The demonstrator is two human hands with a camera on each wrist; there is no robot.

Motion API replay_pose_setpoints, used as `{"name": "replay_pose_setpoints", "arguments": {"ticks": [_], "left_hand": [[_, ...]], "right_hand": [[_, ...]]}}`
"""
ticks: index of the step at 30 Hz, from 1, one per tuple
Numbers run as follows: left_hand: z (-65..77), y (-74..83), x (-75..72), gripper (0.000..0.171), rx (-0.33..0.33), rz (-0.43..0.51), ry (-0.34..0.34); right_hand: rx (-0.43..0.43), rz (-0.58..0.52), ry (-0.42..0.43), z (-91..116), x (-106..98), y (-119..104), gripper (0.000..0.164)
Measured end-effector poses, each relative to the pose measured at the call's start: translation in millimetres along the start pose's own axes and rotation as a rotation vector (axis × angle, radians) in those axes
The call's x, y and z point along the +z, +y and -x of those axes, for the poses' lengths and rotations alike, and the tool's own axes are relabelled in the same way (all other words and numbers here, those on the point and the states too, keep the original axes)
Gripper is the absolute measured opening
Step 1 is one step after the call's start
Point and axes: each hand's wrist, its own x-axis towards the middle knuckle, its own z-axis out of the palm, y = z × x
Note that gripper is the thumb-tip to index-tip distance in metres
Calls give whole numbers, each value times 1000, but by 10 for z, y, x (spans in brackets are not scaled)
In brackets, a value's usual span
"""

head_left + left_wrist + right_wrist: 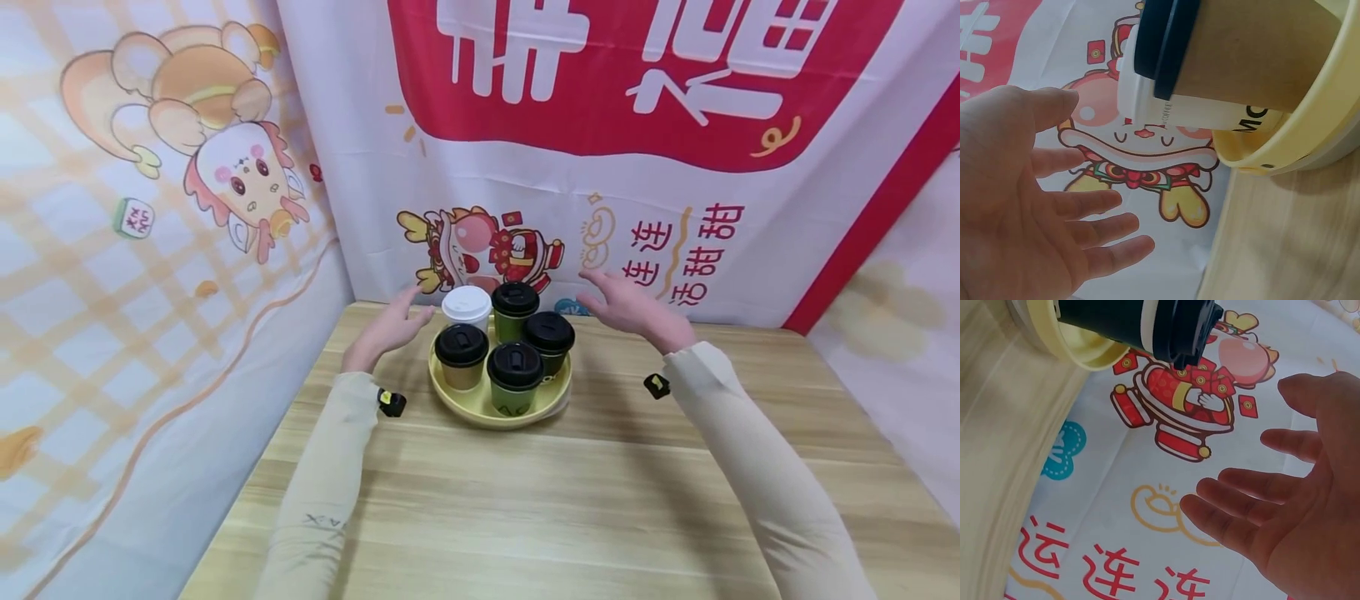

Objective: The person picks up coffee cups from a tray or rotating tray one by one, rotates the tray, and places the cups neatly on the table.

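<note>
A round yellow tray (480, 419) near the back of the table carries several lidded paper coffee cups. At its back left stands a white cup (467, 305); a brown cup with a black lid (462, 354) is in front of it. Green cups with black lids, including the front one (515, 377), fill the right side. My left hand (392, 327) hovers left of the tray, fingers spread and palm facing the cups. On the other side my right hand (630, 303) is held up with straight fingers, apart from the cups. Both palms show bare in the wrist views.
The wooden table (510, 508) reaches back to a white cloth (360, 208) with red print, hanging close behind the tray. A patterned cloth (247, 400) borders the left side. Small black devices sit at both wrists, such as the left one (392, 404).
</note>
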Motion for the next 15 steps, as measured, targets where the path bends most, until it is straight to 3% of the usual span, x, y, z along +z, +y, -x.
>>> {"name": "replay_pose_setpoints", "arguments": {"ticks": [15], "left_hand": [[98,-146,279,65,-71,94,7]], "right_hand": [[-78,-33,25,59,218,-62,53]]}}
